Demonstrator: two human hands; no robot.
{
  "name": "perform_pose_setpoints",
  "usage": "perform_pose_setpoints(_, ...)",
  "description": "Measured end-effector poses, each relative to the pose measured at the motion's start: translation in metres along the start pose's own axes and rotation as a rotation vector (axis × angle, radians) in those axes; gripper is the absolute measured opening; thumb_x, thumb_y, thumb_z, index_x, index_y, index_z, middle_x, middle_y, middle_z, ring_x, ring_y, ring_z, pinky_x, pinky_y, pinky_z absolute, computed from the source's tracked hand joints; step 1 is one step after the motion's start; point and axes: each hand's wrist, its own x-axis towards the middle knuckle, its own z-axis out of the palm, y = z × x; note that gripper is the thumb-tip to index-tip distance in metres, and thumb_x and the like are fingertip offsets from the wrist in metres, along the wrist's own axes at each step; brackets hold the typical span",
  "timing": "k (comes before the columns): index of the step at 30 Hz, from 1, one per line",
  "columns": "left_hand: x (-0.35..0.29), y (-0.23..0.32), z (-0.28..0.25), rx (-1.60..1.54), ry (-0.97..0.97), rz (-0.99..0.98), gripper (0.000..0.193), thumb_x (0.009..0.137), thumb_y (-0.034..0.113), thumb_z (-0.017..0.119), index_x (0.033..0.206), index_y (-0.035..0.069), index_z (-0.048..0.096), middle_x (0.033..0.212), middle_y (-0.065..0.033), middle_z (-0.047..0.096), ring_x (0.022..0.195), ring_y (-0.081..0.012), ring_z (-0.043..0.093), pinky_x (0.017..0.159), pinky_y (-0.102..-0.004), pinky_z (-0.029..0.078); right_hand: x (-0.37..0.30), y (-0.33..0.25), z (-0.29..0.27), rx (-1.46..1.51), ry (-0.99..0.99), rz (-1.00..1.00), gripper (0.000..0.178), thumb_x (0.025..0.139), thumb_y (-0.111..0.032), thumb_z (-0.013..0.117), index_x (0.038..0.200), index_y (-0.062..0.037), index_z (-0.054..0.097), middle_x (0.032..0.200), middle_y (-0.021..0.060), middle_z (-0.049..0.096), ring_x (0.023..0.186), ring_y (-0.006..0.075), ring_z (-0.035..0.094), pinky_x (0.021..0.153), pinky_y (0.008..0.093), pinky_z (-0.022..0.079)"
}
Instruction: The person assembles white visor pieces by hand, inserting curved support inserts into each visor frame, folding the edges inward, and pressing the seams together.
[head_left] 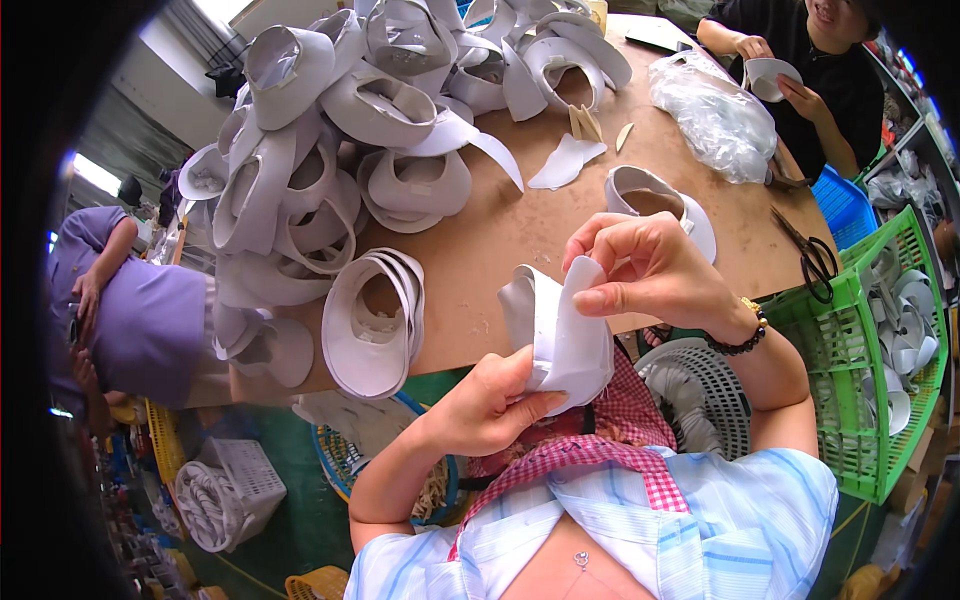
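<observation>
I hold a white sun visor [582, 350] upright above the near edge of the table, in front of my chest. My left hand [485, 400] grips its lower edge, thumb on the near side. With thumb and fingers closed, my right hand [650, 265] pinches the upper edge of its curved white flap. Partly hidden behind that hand, another white visor [702, 228] lies on the table. To the left stand several nested white visors [365, 335]. A large heap of similar visors [380, 105] covers the far left of the table.
Black scissors [815, 255] lie at the table's right edge, by a green crate [850, 350] of white pieces. A clear plastic bag [715, 115] and white scraps [565, 162] lie farther back. A co-worker [825, 95] holds a visor at far right; another person [135, 300] stands left.
</observation>
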Motion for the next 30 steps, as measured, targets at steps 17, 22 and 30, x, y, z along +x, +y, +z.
perform_pose_setpoints(17,0.018,0.034,-0.041,0.384,-0.402,-0.347,0.017,0.084,0.004,0.064,0.1,0.0,0.061,0.084,-0.0114,0.065,0.076,-0.0226,0.061,0.072,-0.0325,0.047,0.008,-0.007,-0.003,-0.764,-0.804,0.134,0.039,0.062,-0.017,0.081,0.095,-0.0042,0.065,0.105,0.0108,0.057,0.103,0.0323,0.053,0.087,0.0388,0.044)
perform_pose_setpoints(22,0.018,0.024,-0.044,0.185,-0.412,-0.268,0.016,0.083,0.01,0.064,0.085,-0.003,0.056,0.067,-0.0096,0.05,0.063,-0.0136,0.046,0.06,-0.0316,0.041,0.005,-0.004,0.019,-0.426,-0.583,-0.139,0.031,0.063,-0.018,0.082,0.083,-0.0017,0.064,0.08,0.0099,0.058,0.079,0.0274,0.058,0.072,0.0363,0.045)
perform_pose_setpoints(30,0.013,0.023,-0.046,0.173,-0.449,-0.447,0.017,0.086,0.012,0.068,0.092,-0.003,0.063,0.076,-0.0024,0.06,0.074,-0.0068,0.048,0.069,-0.0266,0.044,0.01,0.016,0.02,-0.055,-0.72,0.331,0.031,0.073,-0.023,0.081,0.084,0.0022,0.067,0.07,0.0046,0.065,0.065,0.0093,0.058,0.057,0.0254,0.045)
